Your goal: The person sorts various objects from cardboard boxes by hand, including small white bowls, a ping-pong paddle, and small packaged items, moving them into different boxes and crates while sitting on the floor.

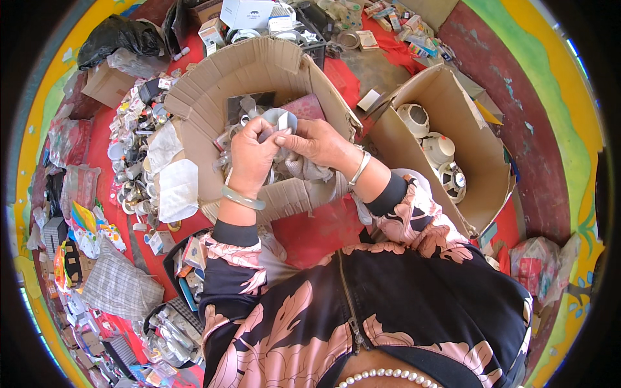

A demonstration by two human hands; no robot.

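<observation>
The part [279,120] was a small grey-white rounded piece with a pale rim, held above the open box [213,84] near picture centre. The left hand [251,155] was curled shut around it from 7 o'clock; the right hand [314,143] pinched its edge from 4 o'clock, fingers together.

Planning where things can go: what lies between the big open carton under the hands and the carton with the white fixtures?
In the head view, mostly red floor cloth and a small white box lie between the big carton and the fixtures' carton.
</observation>
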